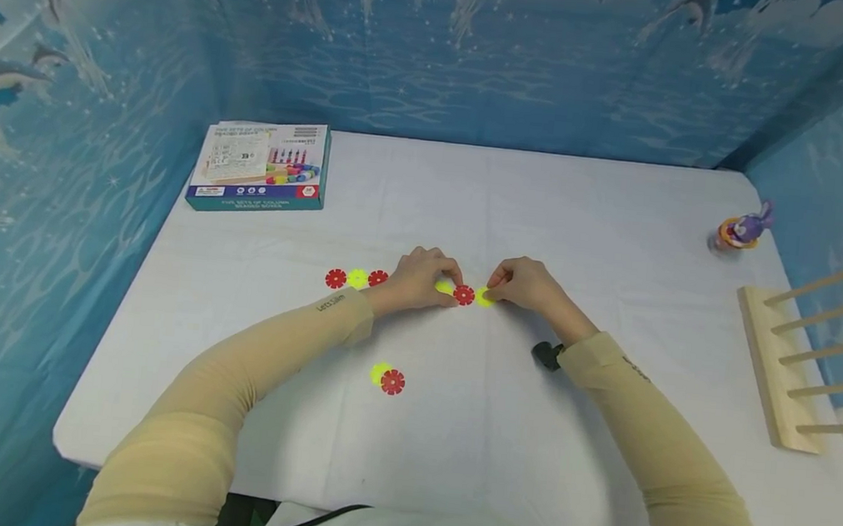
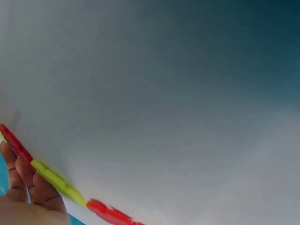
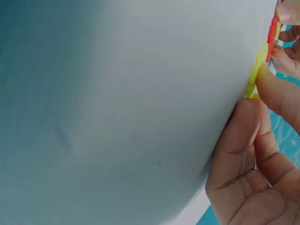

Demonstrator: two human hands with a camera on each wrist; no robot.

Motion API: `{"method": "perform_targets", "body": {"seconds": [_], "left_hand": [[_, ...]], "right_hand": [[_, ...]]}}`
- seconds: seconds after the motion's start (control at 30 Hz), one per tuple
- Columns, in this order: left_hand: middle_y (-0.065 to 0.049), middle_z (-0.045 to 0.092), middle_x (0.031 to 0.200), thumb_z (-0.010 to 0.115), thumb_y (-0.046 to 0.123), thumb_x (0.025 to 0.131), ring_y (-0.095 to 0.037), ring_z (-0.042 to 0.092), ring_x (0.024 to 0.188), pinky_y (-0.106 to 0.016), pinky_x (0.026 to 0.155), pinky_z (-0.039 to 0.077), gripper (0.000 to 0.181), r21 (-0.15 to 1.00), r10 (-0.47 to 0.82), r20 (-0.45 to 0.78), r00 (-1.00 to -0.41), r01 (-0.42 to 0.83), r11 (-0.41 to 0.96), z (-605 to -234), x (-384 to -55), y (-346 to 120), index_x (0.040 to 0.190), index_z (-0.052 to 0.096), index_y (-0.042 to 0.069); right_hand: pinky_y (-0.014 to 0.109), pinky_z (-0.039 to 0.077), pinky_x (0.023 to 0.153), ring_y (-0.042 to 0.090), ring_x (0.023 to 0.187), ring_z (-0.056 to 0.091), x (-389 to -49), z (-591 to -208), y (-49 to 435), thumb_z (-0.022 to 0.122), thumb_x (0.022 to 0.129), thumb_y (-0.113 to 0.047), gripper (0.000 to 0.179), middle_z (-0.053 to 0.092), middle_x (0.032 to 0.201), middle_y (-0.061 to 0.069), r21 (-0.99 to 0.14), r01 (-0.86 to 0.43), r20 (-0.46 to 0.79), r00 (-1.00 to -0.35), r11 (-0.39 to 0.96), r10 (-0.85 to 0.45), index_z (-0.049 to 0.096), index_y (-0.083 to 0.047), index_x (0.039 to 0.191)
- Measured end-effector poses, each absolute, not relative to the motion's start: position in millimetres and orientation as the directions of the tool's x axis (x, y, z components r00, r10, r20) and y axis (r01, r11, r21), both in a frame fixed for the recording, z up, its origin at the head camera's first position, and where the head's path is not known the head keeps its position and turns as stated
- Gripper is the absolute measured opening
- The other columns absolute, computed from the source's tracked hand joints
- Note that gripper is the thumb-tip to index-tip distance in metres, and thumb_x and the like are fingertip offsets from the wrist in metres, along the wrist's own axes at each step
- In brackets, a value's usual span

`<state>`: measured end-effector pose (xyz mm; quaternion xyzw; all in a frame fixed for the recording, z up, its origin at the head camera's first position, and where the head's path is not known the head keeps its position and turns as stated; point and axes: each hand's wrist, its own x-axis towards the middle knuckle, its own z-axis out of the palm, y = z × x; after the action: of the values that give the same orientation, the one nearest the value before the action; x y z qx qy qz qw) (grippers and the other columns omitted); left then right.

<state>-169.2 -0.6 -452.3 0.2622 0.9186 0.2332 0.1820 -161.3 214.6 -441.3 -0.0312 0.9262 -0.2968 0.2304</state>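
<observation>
A row of red and yellow notched plastic discs lies across the white table, its left end a red disc (image 1: 336, 278), then a yellow disc (image 1: 357, 279) and another red one (image 1: 378, 278). My left hand (image 1: 420, 280) covers the row's middle and pinches a red disc (image 1: 464, 295) at its left edge, beside a yellow disc (image 1: 445, 287). With thumb and fingers, my right hand (image 1: 528, 285) pinches the yellow disc (image 3: 253, 77) at the right end. That disc meets the red one; whether their notches are locked, I cannot tell.
Nearer me lie a loose yellow disc (image 1: 379, 373) and a red disc (image 1: 393, 382), overlapping. A flat toy box (image 1: 260, 167) sits at the back left. To the right stand a small purple figure (image 1: 744, 228) and a wooden base with pegs (image 1: 781, 370).
</observation>
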Motion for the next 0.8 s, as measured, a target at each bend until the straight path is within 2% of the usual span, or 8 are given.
{"method": "perform_targets", "body": {"seconds": [0.33,0.8], "left_hand": [[-0.002,0.06,0.12,0.077,0.034,0.085,-0.024,0.048,0.114,-0.044,0.1,0.036,0.037,0.521,0.558,-0.223,-0.799,0.387,0.761,-451,-169,0,0.116,0.066,0.02],[0.0,0.06,0.122,0.077,0.033,0.085,-0.023,0.046,0.117,-0.043,0.096,0.036,0.036,0.531,0.611,-0.217,-0.761,0.433,0.728,-445,-166,17,0.119,0.069,0.022]], "right_hand": [[0.028,0.04,0.067,0.017,0.075,0.051,-161,-443,215,0.074,0.086,-0.021,0.019,0.062,0.083,0.004,-0.565,0.074,-0.405,-0.893,0.822,-0.198,0.067,-0.005,0.094],[0.029,0.039,0.07,0.018,0.08,0.051,-159,-439,215,0.073,0.086,-0.021,0.02,0.062,0.089,0.006,-0.562,0.076,-0.415,-0.887,0.824,-0.202,0.067,-0.004,0.096]]}}
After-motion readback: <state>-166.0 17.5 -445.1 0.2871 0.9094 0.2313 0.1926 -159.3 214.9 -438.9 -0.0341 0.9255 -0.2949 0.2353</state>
